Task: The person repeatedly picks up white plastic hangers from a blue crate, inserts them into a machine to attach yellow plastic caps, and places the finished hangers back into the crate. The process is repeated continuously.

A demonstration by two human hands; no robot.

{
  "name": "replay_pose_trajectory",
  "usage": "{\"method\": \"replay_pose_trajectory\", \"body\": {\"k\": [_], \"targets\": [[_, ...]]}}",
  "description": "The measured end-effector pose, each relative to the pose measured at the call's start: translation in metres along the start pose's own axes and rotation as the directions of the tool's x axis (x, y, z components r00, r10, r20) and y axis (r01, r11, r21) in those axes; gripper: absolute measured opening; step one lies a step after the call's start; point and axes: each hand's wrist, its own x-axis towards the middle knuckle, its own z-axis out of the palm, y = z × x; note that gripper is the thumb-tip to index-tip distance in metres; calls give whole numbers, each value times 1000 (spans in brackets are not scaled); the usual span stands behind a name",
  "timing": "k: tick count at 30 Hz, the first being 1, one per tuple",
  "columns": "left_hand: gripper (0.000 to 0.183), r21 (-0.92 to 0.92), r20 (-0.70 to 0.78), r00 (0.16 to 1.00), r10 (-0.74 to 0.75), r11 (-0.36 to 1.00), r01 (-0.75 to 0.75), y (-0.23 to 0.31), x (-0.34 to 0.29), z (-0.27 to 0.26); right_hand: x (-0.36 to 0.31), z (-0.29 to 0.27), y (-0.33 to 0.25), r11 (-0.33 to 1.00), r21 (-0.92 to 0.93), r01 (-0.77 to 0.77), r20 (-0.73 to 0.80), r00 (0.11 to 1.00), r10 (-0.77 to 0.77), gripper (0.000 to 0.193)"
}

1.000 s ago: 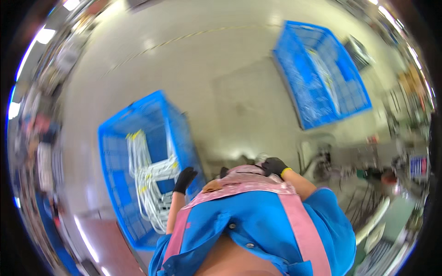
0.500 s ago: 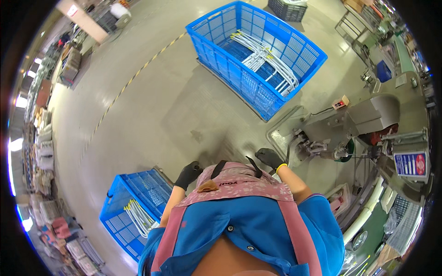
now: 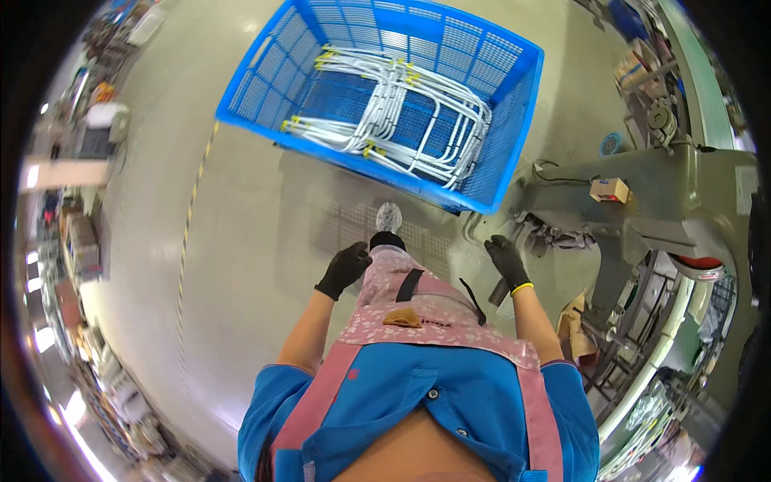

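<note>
My left hand, in a dark glove, hangs beside the pink patterned apron with loosely bent fingers and nothing visible in them. On the other side, my right hand, gloved too with a yellow band at the wrist, has its fingers partly apart and holds nothing. It is near the front right corner of a large blue mesh crate. Inside the crate lie several bent white tube frames with yellow ends, stacked in overlapping piles. Neither hand touches the crate.
A grey machine with a small box-shaped switch stands at the right. Below it runs a pale pipe beside a bench. My shoe is on the floor before the crate. A striped floor line runs along the left.
I have stepped forward and turned, so the large crate is closer and more of its frames show. The second blue crate at the lower left has left the view. Both hands swing farther forward.
</note>
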Motion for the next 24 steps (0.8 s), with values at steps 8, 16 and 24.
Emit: {"method": "replay_pose_trajectory", "body": {"k": [8, 16, 24], "targets": [[42, -100, 220, 973, 66, 994, -45, 27, 263, -70, 150, -35, -30, 956, 41, -290, -253, 923, 290, 70], [93, 203, 414, 885, -212, 969, 137, -73, 462, 58, 213, -17, -41, 900, 175, -400, -520, 739, 429, 48], [132, 177, 331, 689, -644, 760, 625, -143, 549, 207, 219, -22, -64, 829, 386, -405, -476, 682, 555, 41]]}}
